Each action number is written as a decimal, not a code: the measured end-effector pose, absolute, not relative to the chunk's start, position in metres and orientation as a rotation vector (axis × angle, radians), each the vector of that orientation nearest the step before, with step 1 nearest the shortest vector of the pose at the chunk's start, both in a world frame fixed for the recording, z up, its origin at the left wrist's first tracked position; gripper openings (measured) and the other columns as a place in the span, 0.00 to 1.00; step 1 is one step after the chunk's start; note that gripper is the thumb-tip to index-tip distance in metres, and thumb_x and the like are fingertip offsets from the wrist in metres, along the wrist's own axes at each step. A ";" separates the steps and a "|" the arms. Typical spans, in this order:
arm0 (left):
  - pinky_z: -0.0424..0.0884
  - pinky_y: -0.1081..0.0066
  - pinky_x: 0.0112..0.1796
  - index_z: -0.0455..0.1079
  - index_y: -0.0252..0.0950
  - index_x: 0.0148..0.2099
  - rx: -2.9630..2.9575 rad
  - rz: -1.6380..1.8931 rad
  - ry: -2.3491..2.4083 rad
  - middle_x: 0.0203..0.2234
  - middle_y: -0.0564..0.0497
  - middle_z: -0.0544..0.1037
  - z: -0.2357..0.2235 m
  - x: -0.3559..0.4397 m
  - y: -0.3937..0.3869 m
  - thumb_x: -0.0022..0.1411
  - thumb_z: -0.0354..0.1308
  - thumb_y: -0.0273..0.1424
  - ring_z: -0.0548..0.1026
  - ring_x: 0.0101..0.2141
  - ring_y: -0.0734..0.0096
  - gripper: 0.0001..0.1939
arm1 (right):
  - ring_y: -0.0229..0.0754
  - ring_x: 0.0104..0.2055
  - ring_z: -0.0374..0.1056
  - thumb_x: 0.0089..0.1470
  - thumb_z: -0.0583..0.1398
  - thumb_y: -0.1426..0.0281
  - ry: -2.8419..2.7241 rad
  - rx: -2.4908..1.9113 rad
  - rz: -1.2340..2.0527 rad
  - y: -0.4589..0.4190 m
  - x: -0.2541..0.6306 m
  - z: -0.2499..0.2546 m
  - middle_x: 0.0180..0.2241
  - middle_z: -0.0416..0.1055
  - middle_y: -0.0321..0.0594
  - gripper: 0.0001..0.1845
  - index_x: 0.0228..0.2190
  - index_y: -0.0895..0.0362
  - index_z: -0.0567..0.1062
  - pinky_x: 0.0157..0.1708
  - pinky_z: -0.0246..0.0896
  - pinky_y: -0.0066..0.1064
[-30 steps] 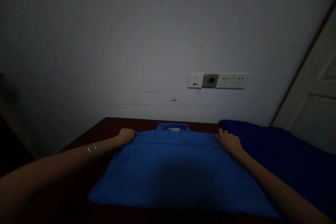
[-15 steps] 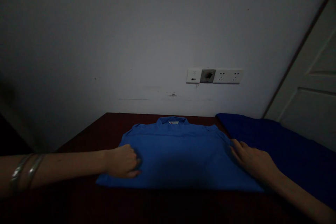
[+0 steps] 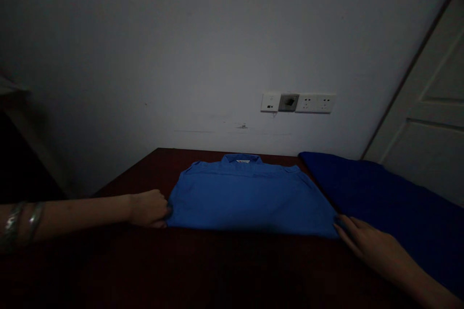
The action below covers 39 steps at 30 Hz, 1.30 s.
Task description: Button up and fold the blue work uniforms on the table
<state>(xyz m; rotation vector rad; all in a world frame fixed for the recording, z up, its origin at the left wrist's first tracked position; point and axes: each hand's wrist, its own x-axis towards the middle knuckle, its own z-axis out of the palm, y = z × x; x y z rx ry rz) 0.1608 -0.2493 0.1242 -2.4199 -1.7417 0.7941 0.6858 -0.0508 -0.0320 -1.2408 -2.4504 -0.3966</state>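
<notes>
A blue collared shirt [image 3: 250,198] lies face down on the dark red table, its collar pointing toward the wall and a small white label showing inside it. At its near left corner, my left hand [image 3: 150,208] is closed with curled fingers on the cloth. My right hand [image 3: 366,239] pinches the near right corner between thumb and fingers; the fingertips are partly in shadow. The shirt's near edge runs almost straight between both hands.
A darker blue cloth [image 3: 348,183] covers the right side of the table [image 3: 152,169]. Behind stands a pale wall with a row of sockets [image 3: 297,103]. A panelled door [image 3: 431,116] is at the right. The light is dim.
My left hand has moved left to the shirt's near left corner, and my right hand has slid down its side to the near right corner. The near edge now lies farther from me.
</notes>
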 end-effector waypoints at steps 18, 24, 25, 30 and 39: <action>0.70 0.66 0.30 0.71 0.33 0.37 -2.406 0.958 -1.518 0.29 0.43 0.77 0.115 0.164 -0.253 0.50 0.51 0.20 0.76 0.29 0.57 0.12 | 0.44 0.33 0.71 0.57 0.44 0.53 -2.390 -1.370 0.052 -0.074 0.679 -0.014 0.35 0.70 0.45 0.26 0.33 0.55 0.75 0.35 0.67 0.34; 0.70 0.64 0.29 0.73 0.33 0.34 -2.408 1.014 -1.545 0.27 0.40 0.78 0.118 0.166 -0.252 0.50 0.52 0.22 0.77 0.27 0.55 0.10 | 0.46 0.34 0.70 0.57 0.44 0.57 -2.347 -1.294 0.209 -0.066 0.682 -0.020 0.34 0.71 0.47 0.23 0.31 0.55 0.73 0.37 0.64 0.35; 0.71 0.64 0.28 0.73 0.33 0.34 -2.401 1.032 -1.542 0.27 0.40 0.78 0.118 0.166 -0.252 0.51 0.52 0.23 0.77 0.27 0.55 0.10 | 0.46 0.35 0.70 0.57 0.45 0.56 -2.324 -1.290 0.257 -0.065 0.683 -0.021 0.34 0.72 0.47 0.22 0.31 0.55 0.73 0.37 0.63 0.35; 0.71 0.65 0.30 0.74 0.33 0.30 -2.384 1.086 -1.511 0.26 0.41 0.78 0.118 0.166 -0.251 0.50 0.51 0.21 0.77 0.27 0.58 0.10 | 0.46 0.33 0.70 0.55 0.45 0.55 -2.300 -1.322 0.481 -0.062 0.689 -0.021 0.32 0.74 0.46 0.24 0.28 0.56 0.72 0.34 0.63 0.34; 0.72 0.57 0.31 0.72 0.34 0.22 -2.455 1.071 -1.671 0.23 0.39 0.77 0.114 0.166 -0.247 0.41 0.57 0.25 0.76 0.27 0.50 0.03 | 0.46 0.34 0.70 0.47 0.51 0.51 -2.221 -1.363 0.670 -0.060 0.702 0.004 0.32 0.75 0.44 0.24 0.30 0.56 0.75 0.33 0.66 0.32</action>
